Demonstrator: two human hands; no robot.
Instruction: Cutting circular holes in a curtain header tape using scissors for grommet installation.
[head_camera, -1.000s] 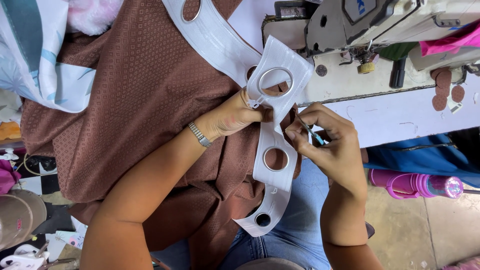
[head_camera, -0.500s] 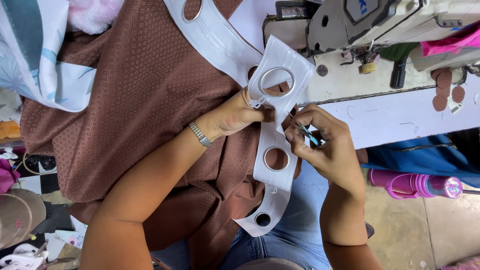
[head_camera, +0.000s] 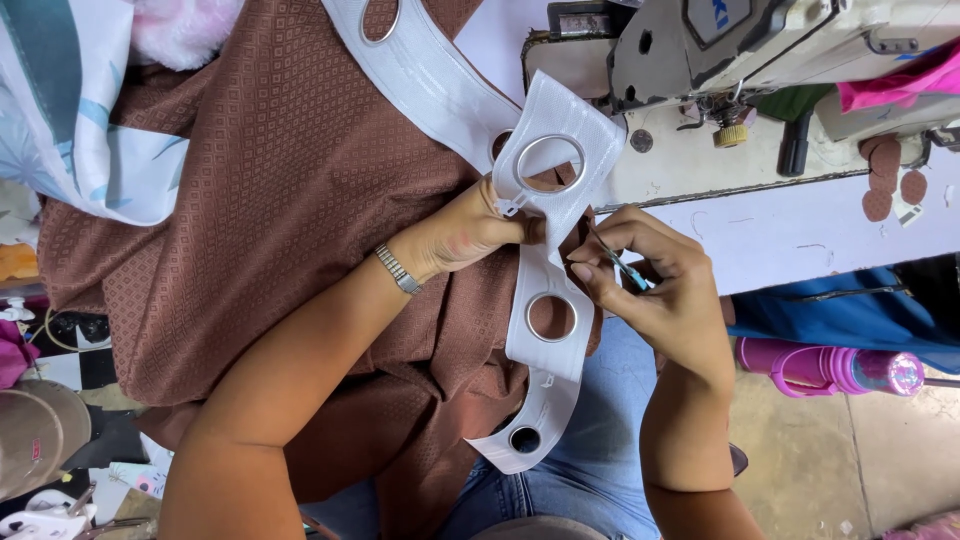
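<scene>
My left hand (head_camera: 470, 232) pinches a white eyelet tape (head_camera: 552, 268) where it folds, just below a silver ring (head_camera: 549, 163). The tape carries further rings and runs over brown patterned curtain fabric (head_camera: 270, 200) on my lap. My right hand (head_camera: 655, 285) is closed on small thread snips (head_camera: 618, 264), their tips against the tape's folded edge next to my left fingers. A metal watch band sits on my left wrist.
A grey sewing machine (head_camera: 740, 50) stands on a white table (head_camera: 800, 225) at the upper right. A pink bottle (head_camera: 830, 368) lies on the floor at right. Blue-and-white printed cloth (head_camera: 70, 110) is heaped at upper left, and a cap (head_camera: 35, 430) lies at lower left.
My right hand has shifted slightly, bringing the snips closer against the tape's fold. My left hand keeps its pinch in the same place.
</scene>
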